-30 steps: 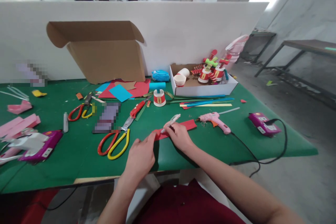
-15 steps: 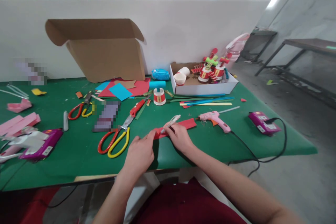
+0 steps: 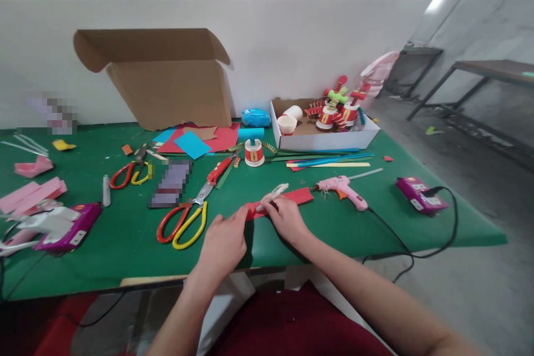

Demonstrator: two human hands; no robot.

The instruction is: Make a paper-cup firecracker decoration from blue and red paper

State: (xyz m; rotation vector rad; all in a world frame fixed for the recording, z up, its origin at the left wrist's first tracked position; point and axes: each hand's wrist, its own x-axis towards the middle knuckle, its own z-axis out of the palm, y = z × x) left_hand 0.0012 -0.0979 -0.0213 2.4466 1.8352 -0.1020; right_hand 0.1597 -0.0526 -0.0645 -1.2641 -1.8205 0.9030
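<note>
A red paper strip point(image 3: 301, 196) lies slantwise on the green table near its front edge. My left hand point(image 3: 225, 238) is closed on the strip's left end, its fingertips partly hidden. In my right hand point(image 3: 288, 219) is a whitish pen point(image 3: 276, 192), its tip down on the strip close to my left fingers. Large scissors point(image 3: 202, 196) with red and yellow handles lie left of the strip. A pink glue gun point(image 3: 342, 184) rests just beyond its right end. Behind the strip stands an upturned paper cup point(image 3: 254, 154) with folded paper arms.
A white box point(image 3: 329, 141) with cups and paper figures stands at the back right. Thin paper strips point(image 3: 334, 162) lie before it. Left are a phone point(image 3: 172, 182), smaller scissors point(image 3: 134, 171) and a purple power box point(image 3: 77, 228). Another power box point(image 3: 421, 196) feeds a black cable, right.
The view has shifted very slightly. Both hands, the pen and the red strip stay in nearly the same place.
</note>
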